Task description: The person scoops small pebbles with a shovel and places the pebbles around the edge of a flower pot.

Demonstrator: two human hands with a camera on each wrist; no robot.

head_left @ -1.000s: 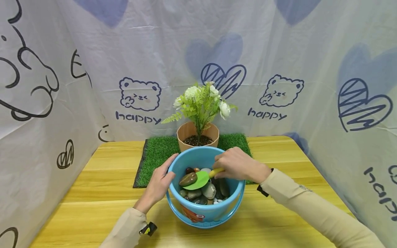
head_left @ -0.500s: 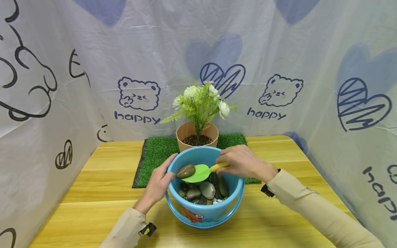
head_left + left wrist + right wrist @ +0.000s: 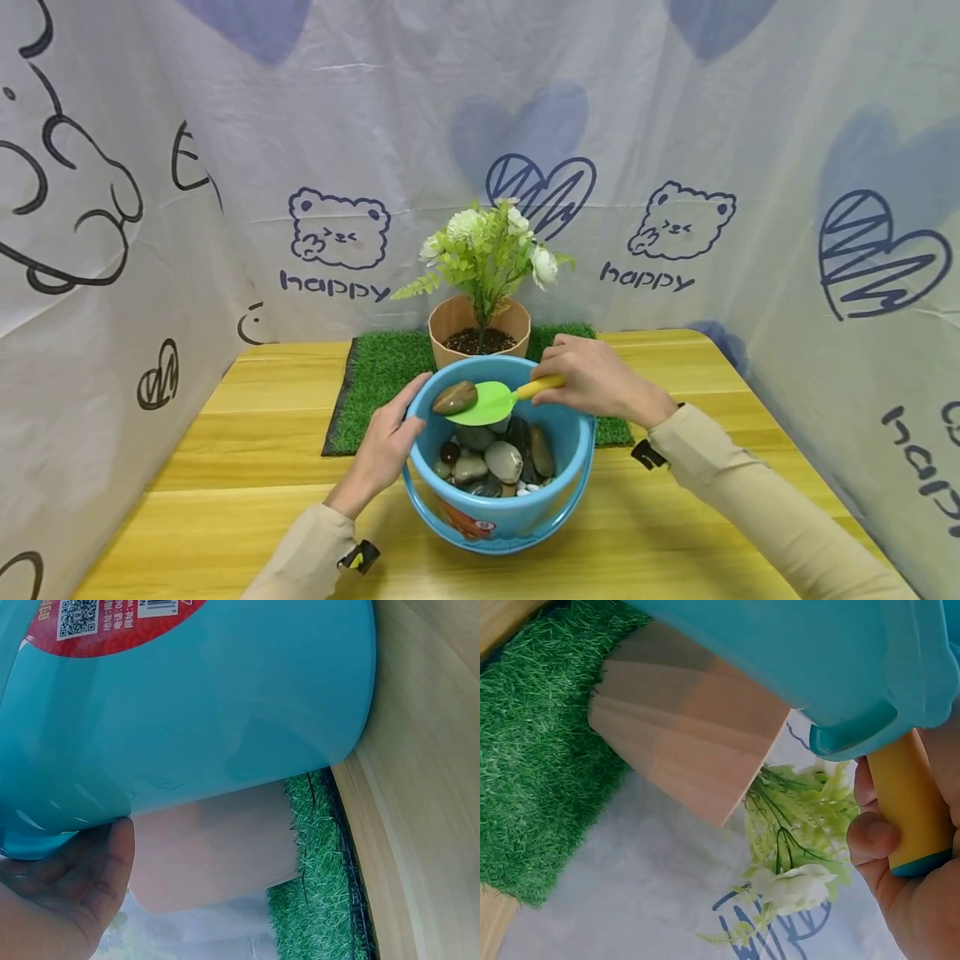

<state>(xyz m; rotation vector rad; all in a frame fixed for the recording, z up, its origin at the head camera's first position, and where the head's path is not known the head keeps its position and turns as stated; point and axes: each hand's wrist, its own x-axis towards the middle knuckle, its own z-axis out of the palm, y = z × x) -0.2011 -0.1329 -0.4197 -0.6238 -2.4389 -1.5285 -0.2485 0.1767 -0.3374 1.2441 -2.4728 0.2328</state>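
Note:
A blue bucket (image 3: 501, 510) stands on the table, with several smooth stones (image 3: 503, 462) of mixed colours inside. My left hand (image 3: 386, 446) grips the bucket's left rim, fingers outside and thumb on the near side; the left wrist view shows that hand (image 3: 82, 889) under the rim's edge. My right hand (image 3: 592, 375) holds the yellow handle of a toy trowel (image 3: 489, 403) with a green blade; in the right wrist view its fingers curl round the handle (image 3: 907, 806). A brown stone (image 3: 455, 397) lies on the blade, within the bucket's opening, above the other stones.
Behind the bucket, a tan flowerpot (image 3: 447, 333) with dark soil and white flowers (image 3: 487, 250) stands on a green artificial-grass mat (image 3: 382, 375). The bucket's handle (image 3: 495, 546) hangs down at the front. The wooden table (image 3: 247, 467) is enclosed by printed white cloth (image 3: 420, 108).
My right hand has lifted the trowel and the brown stone up from the other stones, shifting a little to the right. My left hand stays on the rim.

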